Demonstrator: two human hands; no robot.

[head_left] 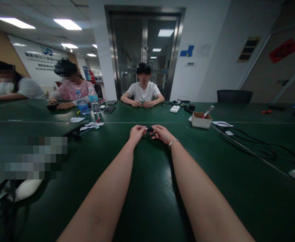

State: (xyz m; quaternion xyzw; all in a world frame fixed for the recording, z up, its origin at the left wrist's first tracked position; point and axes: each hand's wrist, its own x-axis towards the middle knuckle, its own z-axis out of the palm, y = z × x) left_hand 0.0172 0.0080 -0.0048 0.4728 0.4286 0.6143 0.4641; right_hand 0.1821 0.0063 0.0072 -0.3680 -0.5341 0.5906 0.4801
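Note:
Both my arms reach forward over the dark green table point(147, 188). Between my hands is a small black object point(149, 129) with a pale, shiny tip on its left end; it is too small for me to tell its kind. The fingertips of my left hand point(137, 133) pinch that pale end. My right hand point(163, 134) grips the black end between thumb and forefinger, its other fingers curled loosely below. A silver bracelet point(173, 144) circles my right wrist. The fingers hide part of the object.
At right stand a small open box point(201, 121) holding a pen-like item and several black cables point(258, 144). Two water bottles point(94, 102), a phone point(109, 109) and paper scraps point(93, 125) lie left. A person point(143, 89) sits opposite; two others sit left.

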